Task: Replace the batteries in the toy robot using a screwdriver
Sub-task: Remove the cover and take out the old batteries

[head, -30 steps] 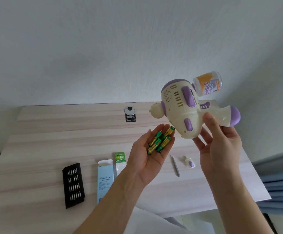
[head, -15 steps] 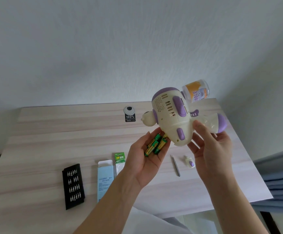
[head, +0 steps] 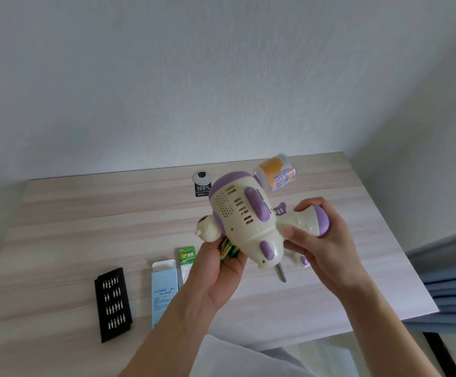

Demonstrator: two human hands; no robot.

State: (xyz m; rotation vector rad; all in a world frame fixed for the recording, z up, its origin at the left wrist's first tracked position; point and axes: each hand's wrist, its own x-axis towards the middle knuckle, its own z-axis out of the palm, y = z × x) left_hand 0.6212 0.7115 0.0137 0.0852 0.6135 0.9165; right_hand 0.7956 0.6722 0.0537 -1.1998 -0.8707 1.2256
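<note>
The right hand grips the toy robot by its handle, having lowered it over the desk; at the toy's seven o'clock, the left hand now cups green batteries, suggesting loading comes next.

toy looks like smooth glossy plastic, table is matt pale woodgrain, batteries have shiny foil wraps, box is plain paper card
</note>
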